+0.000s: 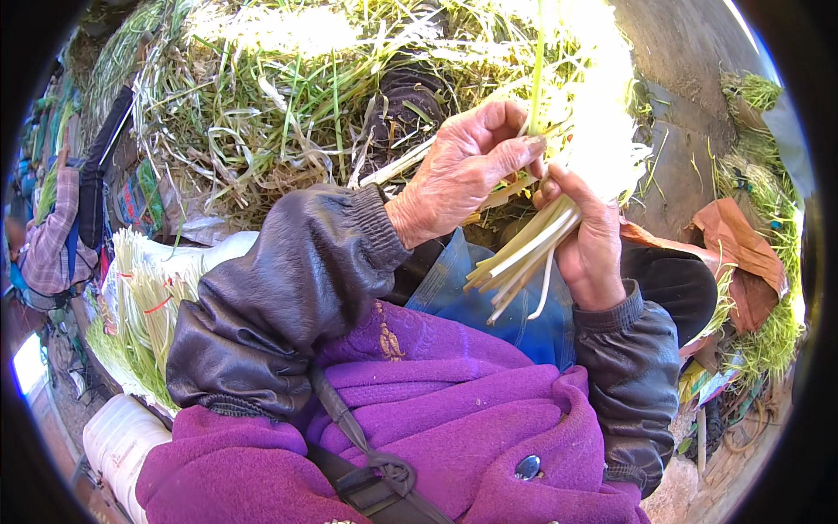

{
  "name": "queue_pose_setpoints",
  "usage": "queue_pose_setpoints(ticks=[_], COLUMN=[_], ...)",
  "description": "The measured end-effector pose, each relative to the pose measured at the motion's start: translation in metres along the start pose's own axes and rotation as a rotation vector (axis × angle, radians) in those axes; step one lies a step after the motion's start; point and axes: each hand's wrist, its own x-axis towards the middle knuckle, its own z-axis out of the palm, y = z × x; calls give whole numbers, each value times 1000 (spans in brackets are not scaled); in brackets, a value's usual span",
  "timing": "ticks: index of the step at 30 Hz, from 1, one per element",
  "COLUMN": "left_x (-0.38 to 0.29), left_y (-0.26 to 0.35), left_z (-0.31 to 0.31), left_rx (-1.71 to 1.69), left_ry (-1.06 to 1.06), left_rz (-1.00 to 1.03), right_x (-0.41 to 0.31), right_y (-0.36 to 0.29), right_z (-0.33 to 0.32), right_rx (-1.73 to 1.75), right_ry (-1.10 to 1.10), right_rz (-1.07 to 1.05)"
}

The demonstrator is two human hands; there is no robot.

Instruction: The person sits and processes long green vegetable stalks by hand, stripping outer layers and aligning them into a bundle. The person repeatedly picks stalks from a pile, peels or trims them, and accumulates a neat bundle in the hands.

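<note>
My right hand (592, 236) is closed around a bundle of pale plant stalks (530, 252), their whitish ends fanning downward over a blue cloth (556, 321) at my lap. Just to the left, my left hand (468, 160) pinches a single green stalk (538, 72) that points upward. The fingertips of both hands are near each other; whether they touch is unclear. Beyond the hands lies a large heap of green and dry plant stems and leaves (262, 124). Strong sunlight washes out the bundle's upper part.
Bundles of stalks tied with red bands (147, 301) stand at the left on white sacking (229, 245). Another person in a checked sleeve (62, 229) is at the far left. An orange-brown sheet (740, 255) and more greens (763, 327) lie at the right. A white container (121, 442) is at lower left.
</note>
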Motion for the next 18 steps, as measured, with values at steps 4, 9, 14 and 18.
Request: queue_pose_setpoints(ticks=[4,9,14,18], left_x=[-10,-38,-78,-110], left_y=[9,19,43,76], left_z=[-11,-36,-115,-200], left_rx=[66,56,150,368], left_ry=[-33,45,191,380], left_rz=[4,-90,-173,-229], right_x=[5,16,28,32], right_y=[-4,-20,-49,-59], right_z=[-7,-29,-52,-60], right_rx=[32,94,122,150], right_ry=[-3,-19,22,-8], right_rz=[-37,-54,-185,-198])
